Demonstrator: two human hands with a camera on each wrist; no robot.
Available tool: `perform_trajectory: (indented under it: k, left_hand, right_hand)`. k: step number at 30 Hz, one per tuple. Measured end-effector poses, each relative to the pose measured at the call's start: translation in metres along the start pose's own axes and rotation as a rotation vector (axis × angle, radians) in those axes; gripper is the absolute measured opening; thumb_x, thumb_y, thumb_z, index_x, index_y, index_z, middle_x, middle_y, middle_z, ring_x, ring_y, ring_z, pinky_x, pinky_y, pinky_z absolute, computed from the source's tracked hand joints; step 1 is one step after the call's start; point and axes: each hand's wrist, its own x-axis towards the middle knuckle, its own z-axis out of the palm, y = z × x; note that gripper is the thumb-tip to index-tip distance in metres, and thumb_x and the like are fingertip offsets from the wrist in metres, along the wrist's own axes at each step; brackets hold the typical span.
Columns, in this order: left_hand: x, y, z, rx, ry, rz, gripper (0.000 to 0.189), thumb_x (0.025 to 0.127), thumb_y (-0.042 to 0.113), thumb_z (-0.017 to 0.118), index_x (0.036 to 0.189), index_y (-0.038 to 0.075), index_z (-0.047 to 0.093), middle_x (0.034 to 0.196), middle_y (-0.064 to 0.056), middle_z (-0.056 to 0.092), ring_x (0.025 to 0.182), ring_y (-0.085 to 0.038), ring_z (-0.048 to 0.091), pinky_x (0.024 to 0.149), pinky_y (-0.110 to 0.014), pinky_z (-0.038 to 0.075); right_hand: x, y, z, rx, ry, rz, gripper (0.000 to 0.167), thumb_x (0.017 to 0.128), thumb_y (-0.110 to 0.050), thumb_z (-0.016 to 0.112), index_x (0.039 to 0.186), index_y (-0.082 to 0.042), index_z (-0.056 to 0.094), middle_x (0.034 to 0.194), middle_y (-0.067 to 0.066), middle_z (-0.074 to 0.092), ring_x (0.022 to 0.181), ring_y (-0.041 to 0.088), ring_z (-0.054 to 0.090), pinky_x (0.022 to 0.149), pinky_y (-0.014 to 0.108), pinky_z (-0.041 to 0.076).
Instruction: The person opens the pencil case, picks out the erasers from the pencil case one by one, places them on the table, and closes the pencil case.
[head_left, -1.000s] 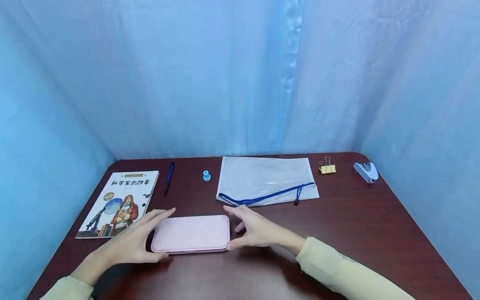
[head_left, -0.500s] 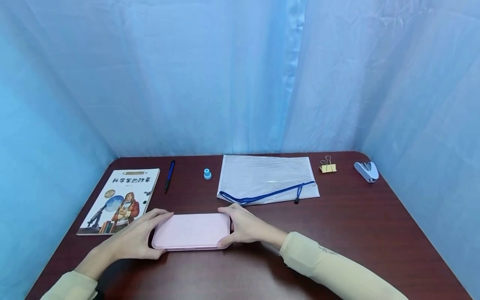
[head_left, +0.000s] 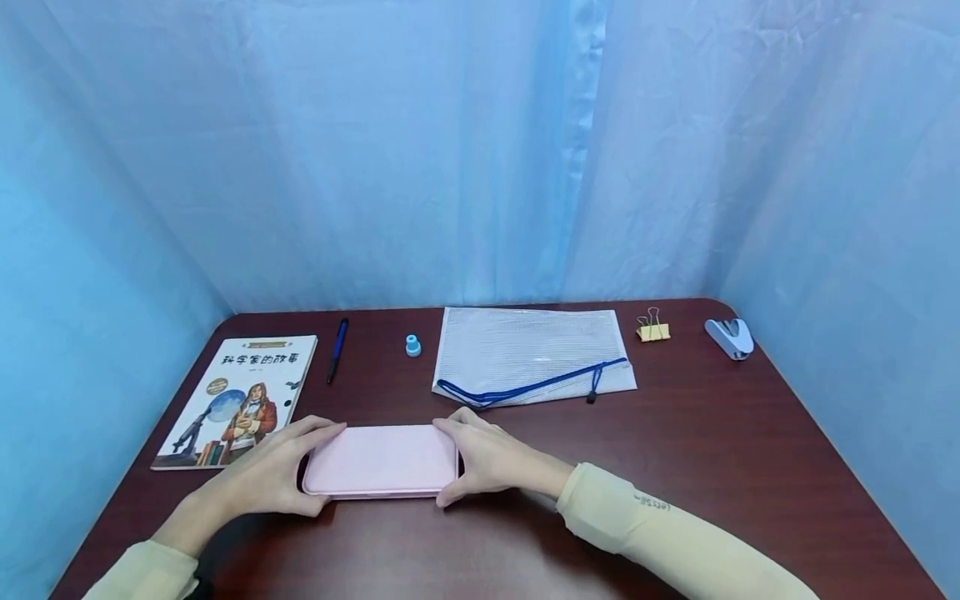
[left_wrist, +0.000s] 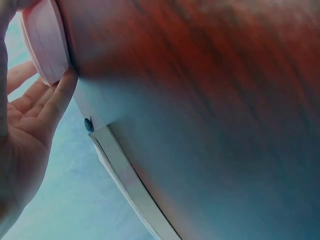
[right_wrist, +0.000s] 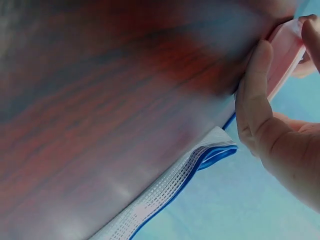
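A flat pink pencil case (head_left: 384,460) with rounded corners lies closed on the table in front of me. My left hand (head_left: 273,471) holds its left end, thumb at the front edge and fingers at the back corner. At the right end, my right hand (head_left: 487,457) grips it in the same way, thumb in front and fingers behind. The left wrist view shows the left fingers (left_wrist: 60,100) against the end of the case (left_wrist: 47,45). In the right wrist view, the right hand (right_wrist: 285,145) lies along the case's side (right_wrist: 285,55).
A book (head_left: 240,400) lies left, partly behind my left hand. Behind the case are a blue pen (head_left: 337,350), a small light-blue bottle-shaped item (head_left: 412,346) and a white mesh zipper pouch (head_left: 532,350). Further right sit a yellow binder clip (head_left: 653,332) and a pale-blue stapler-like item (head_left: 730,338).
My right hand has moved left and its fingers have closed onto the pencil case's right end. The left hand has settled slightly closer around the left end. The case has hardly moved.
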Motion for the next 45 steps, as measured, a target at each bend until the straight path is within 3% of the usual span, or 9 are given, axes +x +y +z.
perform_trajectory:
  k: [6, 14, 25, 31, 40, 45]
  left_hand:
    - [-0.002, -0.001, 0.001, 0.040, 0.041, 0.025, 0.090, 0.058, 0.046, 0.092, 0.136, 0.011, 0.064, 0.128, 0.004, 0.059, 0.108, -0.011, 0.057, 0.082, -0.038, 0.055]
    - [-0.001, -0.001, 0.002, 0.082, 0.064, 0.062, 0.091, 0.057, 0.050, 0.091, 0.135, 0.011, 0.066, 0.125, 0.006, 0.060, 0.108, -0.008, 0.051, 0.081, -0.037, 0.053]
    - [0.000, 0.000, 0.003, 0.127, 0.086, 0.088, 0.092, 0.053, 0.050, 0.091, 0.132, 0.008, 0.068, 0.122, 0.003, 0.060, 0.105, -0.009, 0.051, 0.079, -0.034, 0.054]
    - [0.002, 0.003, 0.001, 0.132, 0.056, 0.084, 0.092, 0.055, 0.050, 0.091, 0.133, 0.006, 0.067, 0.122, 0.002, 0.061, 0.106, -0.010, 0.052, 0.081, -0.034, 0.055]
    - [0.002, 0.000, -0.003, 0.056, 0.005, 0.051, 0.089, 0.064, 0.053, 0.091, 0.135, 0.006, 0.066, 0.127, -0.001, 0.062, 0.111, -0.017, 0.057, 0.085, -0.044, 0.056]
    - [0.000, -0.006, -0.005, -0.081, 0.005, 0.019, 0.093, 0.067, 0.058, 0.090, 0.138, 0.004, 0.062, 0.131, -0.004, 0.062, 0.115, -0.022, 0.059, 0.088, -0.046, 0.056]
  right_hand:
    - [0.002, -0.002, 0.003, 0.007, 0.010, 0.005, 0.098, 0.065, -0.040, 0.096, 0.144, -0.004, 0.050, 0.126, 0.007, 0.045, 0.102, 0.018, 0.056, 0.092, 0.027, 0.049]
    - [0.005, -0.002, 0.008, -0.012, 0.057, 0.011, 0.087, 0.060, -0.032, 0.091, 0.135, -0.006, 0.056, 0.107, 0.002, 0.043, 0.081, 0.014, 0.053, 0.075, 0.021, 0.049]
    - [0.009, -0.004, 0.005, -0.052, 0.039, 0.012, 0.089, 0.060, -0.034, 0.093, 0.135, -0.004, 0.056, 0.106, 0.003, 0.045, 0.075, 0.013, 0.055, 0.072, 0.020, 0.050]
    - [0.010, -0.004, -0.001, -0.054, -0.001, 0.032, 0.089, 0.061, -0.036, 0.092, 0.136, -0.004, 0.057, 0.108, 0.004, 0.047, 0.079, 0.013, 0.056, 0.075, 0.021, 0.050]
    - [0.012, -0.001, -0.011, -0.040, -0.078, 0.039, 0.090, 0.065, -0.043, 0.091, 0.139, -0.004, 0.057, 0.110, 0.003, 0.050, 0.092, 0.012, 0.052, 0.083, 0.023, 0.049]
    - [0.015, 0.002, -0.017, -0.010, -0.101, 0.022, 0.090, 0.068, -0.045, 0.089, 0.140, -0.002, 0.058, 0.110, 0.005, 0.056, 0.097, 0.012, 0.051, 0.082, 0.023, 0.048]
